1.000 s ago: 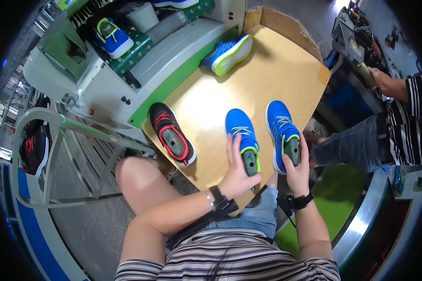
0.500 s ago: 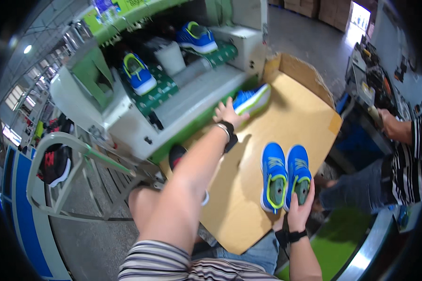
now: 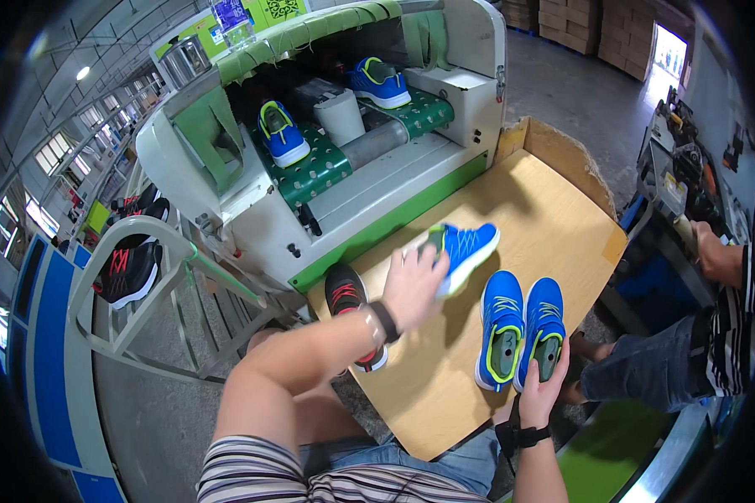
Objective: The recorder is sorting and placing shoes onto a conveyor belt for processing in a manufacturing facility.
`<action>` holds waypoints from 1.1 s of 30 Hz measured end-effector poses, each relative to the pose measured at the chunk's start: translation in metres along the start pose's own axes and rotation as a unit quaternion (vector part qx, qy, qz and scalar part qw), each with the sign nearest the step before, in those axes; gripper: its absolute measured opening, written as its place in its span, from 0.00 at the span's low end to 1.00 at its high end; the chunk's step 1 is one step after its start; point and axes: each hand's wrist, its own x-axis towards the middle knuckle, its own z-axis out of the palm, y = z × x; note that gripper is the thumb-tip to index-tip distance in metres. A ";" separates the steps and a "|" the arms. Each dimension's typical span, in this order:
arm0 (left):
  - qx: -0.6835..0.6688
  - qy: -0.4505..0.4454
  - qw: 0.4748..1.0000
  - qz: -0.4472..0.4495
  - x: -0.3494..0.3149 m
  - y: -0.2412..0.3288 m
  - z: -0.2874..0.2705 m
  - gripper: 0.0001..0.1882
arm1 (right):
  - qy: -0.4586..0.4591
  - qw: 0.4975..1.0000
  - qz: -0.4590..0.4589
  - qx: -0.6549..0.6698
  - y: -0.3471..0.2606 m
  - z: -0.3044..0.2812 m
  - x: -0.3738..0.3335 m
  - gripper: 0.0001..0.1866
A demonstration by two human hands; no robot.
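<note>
My left hand (image 3: 413, 289) is closed around the heel end of a blue sneaker (image 3: 471, 250) with a white sole and lime lining, tilted above the wooden board. Two matching sneakers sit side by side on the board, toes pointing away from me. At the heel of the right one (image 3: 543, 323), my right hand (image 3: 549, 387) grips with the thumb at the collar; the left one (image 3: 502, 331) stands untouched beside it. Partly covered by my left forearm, a black shoe with red laces (image 3: 342, 293) rests at the board's left edge.
Beyond the wooden board (image 3: 554, 201) stands a white machine with a green conveyor belt (image 3: 323, 172) carrying two blue sneakers. A metal rack (image 3: 180, 251) with black shoes is at left. At right, a person's hand (image 3: 717, 256) is beside a tool bench.
My left hand has drawn the blue sneaker back from the board's far edge toward me and the pair. My right hand stays at the same shoe. The view has shifted slightly.
</note>
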 end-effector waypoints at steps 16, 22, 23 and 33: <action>-0.678 -0.063 0.696 -0.227 -0.058 0.064 0.065 0.64 | 0.011 1.000 -0.003 0.003 0.008 0.006 0.001 0.41; -0.667 -0.036 0.668 -0.328 -0.038 0.062 0.053 0.50 | 0.034 0.999 0.012 0.028 -0.004 0.011 -0.003 0.46; -0.723 -0.049 0.594 -0.351 -0.036 0.056 0.037 0.48 | 0.048 0.998 0.003 0.048 0.007 0.010 -0.005 0.45; -0.599 0.249 0.669 -0.364 0.029 -0.092 -0.126 0.55 | 0.031 0.995 0.049 0.083 0.012 0.009 -0.013 0.45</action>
